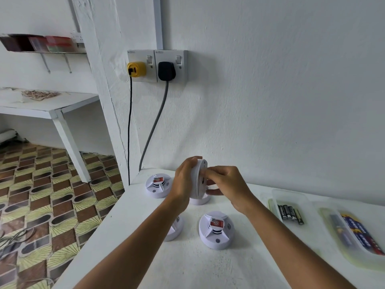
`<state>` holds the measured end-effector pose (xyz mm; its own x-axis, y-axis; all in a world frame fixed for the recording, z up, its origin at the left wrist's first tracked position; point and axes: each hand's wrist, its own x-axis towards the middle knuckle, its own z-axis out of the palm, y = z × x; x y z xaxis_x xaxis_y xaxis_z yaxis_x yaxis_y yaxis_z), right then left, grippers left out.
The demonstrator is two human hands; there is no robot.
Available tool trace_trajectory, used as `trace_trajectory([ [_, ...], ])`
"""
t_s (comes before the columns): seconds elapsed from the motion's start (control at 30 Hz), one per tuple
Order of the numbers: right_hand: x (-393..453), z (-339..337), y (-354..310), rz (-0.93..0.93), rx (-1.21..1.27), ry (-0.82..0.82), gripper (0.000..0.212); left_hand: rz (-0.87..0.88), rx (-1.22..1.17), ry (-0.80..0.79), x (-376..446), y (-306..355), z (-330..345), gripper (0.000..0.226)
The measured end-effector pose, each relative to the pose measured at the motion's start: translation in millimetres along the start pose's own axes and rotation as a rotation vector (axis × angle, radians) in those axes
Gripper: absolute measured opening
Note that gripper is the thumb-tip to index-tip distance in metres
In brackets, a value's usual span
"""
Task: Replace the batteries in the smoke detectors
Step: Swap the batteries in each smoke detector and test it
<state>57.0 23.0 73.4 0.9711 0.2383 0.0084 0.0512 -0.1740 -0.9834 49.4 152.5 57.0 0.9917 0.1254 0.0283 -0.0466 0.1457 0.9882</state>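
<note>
Holding white smoke detector (199, 176) on edge above table (187, 268) w/ left hand (184, 184) wrapped round rim, right hand (226, 184) fingers pinching its face (other detectors below wrists).

Bright, even light with soft shadows and wide-angle bending at the edges.

The white wall (270, 90) and white table (187, 263) are evenly lit with no harsh glare; faint shadows lie under the smoke detectors (216, 230) and beside the black plug (166, 70). The shelf (41, 43) far left is dimmer and blurred, the trays (354, 236) near right are soft, and straight lines bow towards the frame edges.
</note>
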Motion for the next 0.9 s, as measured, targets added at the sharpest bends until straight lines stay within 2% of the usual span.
trace_trajectory([
  [0.2,-8.9,-12.8,-1.8,0.312,0.473,-0.183,0.049,0.158,0.354,-0.042,-1.3,2.5,1.1,0.052],
  [0.33,-16.9,-20.8,4.7,0.353,0.616,-0.321,0.057,0.202,0.495,-0.119,-4.4,-1.0,3.4,0.045],
  [0.5,-31.3,-27.0,13.7,0.372,0.735,-0.446,0.041,0.117,0.333,-0.128,-19.0,10.5,-12.2,0.058],
  [0.63,-40.4,-21.0,35.7,0.356,0.717,-0.553,0.064,0.008,0.198,-0.075,-34.6,-0.6,-42.0,0.032],
  [0.67,-43.7,-17.9,41.0,0.357,0.700,-0.563,0.063,-0.015,0.198,-0.073,-40.4,-5.0,-50.2,0.030],
  [0.77,-56.6,-0.8,59.8,0.379,0.677,-0.552,0.048,-0.125,0.180,-0.118,-65.3,-28.7,-75.0,0.041],
  [0.9,-70.6,26.2,90.7,0.360,0.646,-0.551,0.056,-0.276,0.062,-0.215,-98.9,-60.3,-95.9,0.040],
])
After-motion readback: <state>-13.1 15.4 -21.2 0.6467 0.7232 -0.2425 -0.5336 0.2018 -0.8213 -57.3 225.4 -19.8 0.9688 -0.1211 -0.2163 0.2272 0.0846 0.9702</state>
